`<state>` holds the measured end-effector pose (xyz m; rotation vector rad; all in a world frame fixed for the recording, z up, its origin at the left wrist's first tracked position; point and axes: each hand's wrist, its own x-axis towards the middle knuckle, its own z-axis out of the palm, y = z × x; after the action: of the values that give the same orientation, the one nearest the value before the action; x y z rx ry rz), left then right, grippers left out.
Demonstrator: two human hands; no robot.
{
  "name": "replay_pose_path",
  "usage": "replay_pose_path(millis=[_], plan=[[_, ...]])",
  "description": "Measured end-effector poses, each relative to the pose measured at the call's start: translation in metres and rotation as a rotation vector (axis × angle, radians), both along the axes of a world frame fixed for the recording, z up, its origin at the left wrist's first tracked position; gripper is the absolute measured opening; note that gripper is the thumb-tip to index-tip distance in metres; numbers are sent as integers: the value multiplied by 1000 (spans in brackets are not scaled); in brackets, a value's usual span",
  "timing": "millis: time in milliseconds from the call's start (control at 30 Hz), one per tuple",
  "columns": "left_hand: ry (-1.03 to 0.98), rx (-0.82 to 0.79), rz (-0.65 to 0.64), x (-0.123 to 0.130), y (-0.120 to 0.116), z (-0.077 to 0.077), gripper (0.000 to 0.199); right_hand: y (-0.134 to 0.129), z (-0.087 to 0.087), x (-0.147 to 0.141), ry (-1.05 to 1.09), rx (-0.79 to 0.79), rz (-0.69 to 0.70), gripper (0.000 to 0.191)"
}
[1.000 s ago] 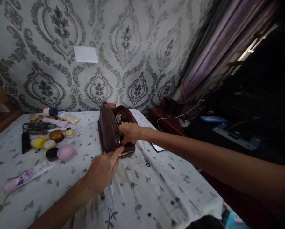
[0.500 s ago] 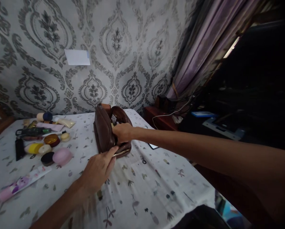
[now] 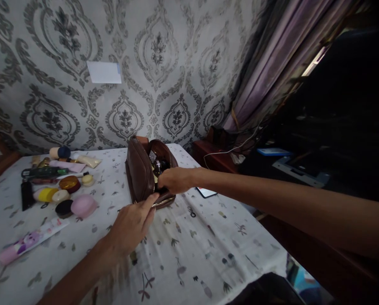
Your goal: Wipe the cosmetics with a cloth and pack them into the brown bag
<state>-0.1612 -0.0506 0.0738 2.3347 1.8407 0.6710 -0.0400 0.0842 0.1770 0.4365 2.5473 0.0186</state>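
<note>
Head view showed a brown bag [image 3: 140, 171] standing unzipped near the far right corner of the tabletop [image 3: 240, 254], which a white printed cloth covered. The right hand [image 3: 176, 180] had its fingers down inside the opening; they were hidden, so whether they gripped anything could not be told. The left hand [image 3: 130, 224] touched the bag's near end beside the gold-toned zip [image 3: 164, 201], but whether its fingers pinched the rim could not be made out. A glittery square piece [image 3: 152, 157] showed among the dark contents. Toward the left edge lay a tube [image 3: 33, 241] with a purple and pink print, its lettering too small to read. Beyond it, a pink round container [image 3: 84, 206] sat against a black round one [image 3: 64, 209]; an amber jar [image 3: 69, 184] and a dark green bottle [image 3: 45, 172] lay farther toward the far left corner, any labels unreadable. A phone [image 3: 206, 192] lay by the right edge, its screen illegible. On the wall hung a pale sheet [image 3: 104, 72] with a bluish patch, any writing indistinct.
</note>
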Motion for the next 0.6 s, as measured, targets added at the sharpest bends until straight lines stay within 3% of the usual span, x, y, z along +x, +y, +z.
replay_pose_path(millis=[167,300,600], plan=[[7,-10,-3,1,-1,-1,40,-10,-1,-2,-100,26,91,33],[6,0,-16,0,-1,0,40,-16,2,-2,-122,68,19,30],[-76,130,-59,-3,3,-10,35,-1,-10,-9,75,59,-155,31]])
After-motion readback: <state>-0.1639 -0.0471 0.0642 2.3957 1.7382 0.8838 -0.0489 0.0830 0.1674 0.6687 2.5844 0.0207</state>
